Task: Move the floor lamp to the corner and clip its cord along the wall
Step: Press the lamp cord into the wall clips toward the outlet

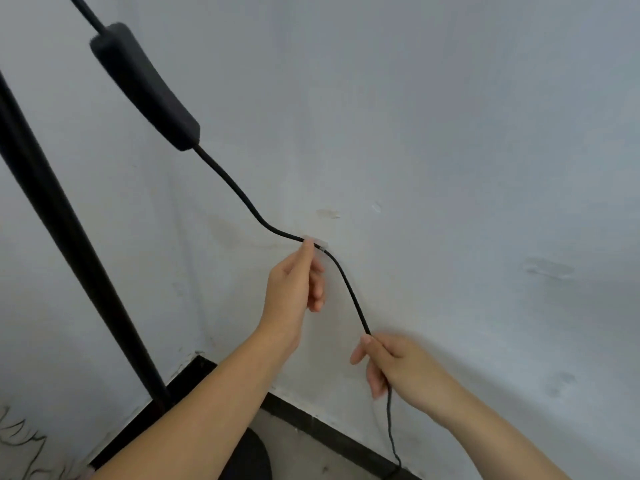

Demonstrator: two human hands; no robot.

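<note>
The left hand [294,289] pinches the black cord [242,195] at a small clear clip [317,244] stuck on the white wall [450,150], thumb and forefinger closed, the other fingers loosely curled. To the right and nearer, the right hand [391,365] grips the cord's lower run (which trails down to the dark baseboard [329,424]). The lamp pole [69,237] stands at far left, in the corner.

The thin black cord [349,292] runs between both hands: left hand [294,292] up at the clear wall clip [317,244], right hand [391,365] below-right; the black metal lamp pole [69,237] stands far left.
</note>
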